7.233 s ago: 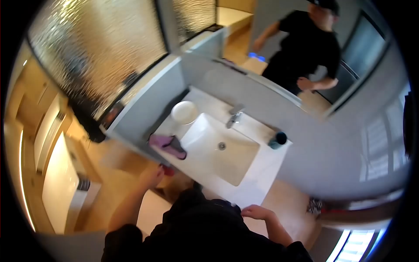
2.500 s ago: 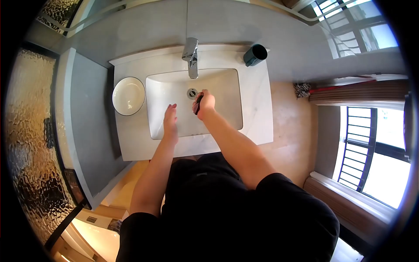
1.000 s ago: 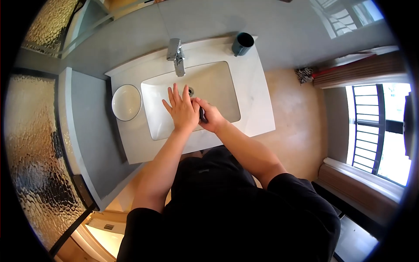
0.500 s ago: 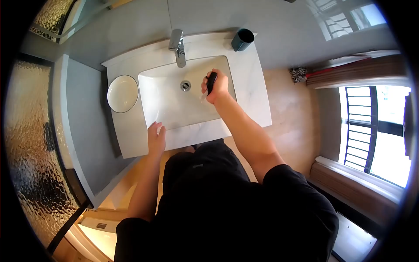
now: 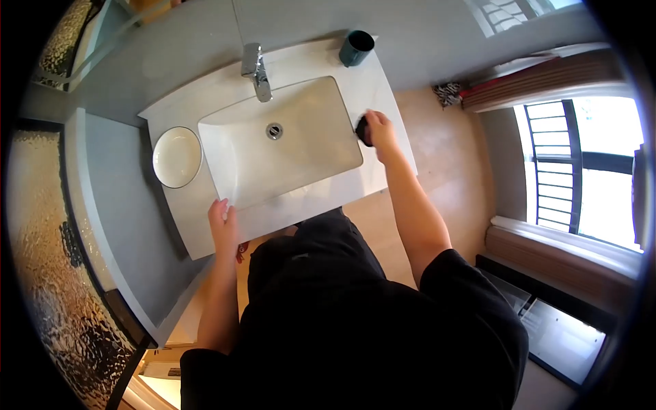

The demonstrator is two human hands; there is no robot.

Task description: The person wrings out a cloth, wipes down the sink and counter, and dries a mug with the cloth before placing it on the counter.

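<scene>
My right hand [image 5: 382, 134] is closed around a small black object [image 5: 364, 130], most of it hidden by the fingers, so its kind does not show. It is over the white counter, at the right rim of the sink [image 5: 301, 154]. At the counter's front left, by the sink's near corner, is my left hand [image 5: 222, 220]. Its fingers are apart and loosely bent, with nothing seen in them. The chrome faucet [image 5: 257, 72] stands behind the basin, above the round drain [image 5: 274, 130].
A white bowl [image 5: 177, 157] sits on the counter left of the basin. At the back right corner stands a dark green cup [image 5: 356, 48]. A grey wall panel [image 5: 147, 212] borders the counter's left side, and a barred window [image 5: 553, 167] is at the right.
My right hand has carried the black object from inside the basin rightward to the counter beside it. My left hand has shifted slightly left along the front edge. The view has shifted a little.
</scene>
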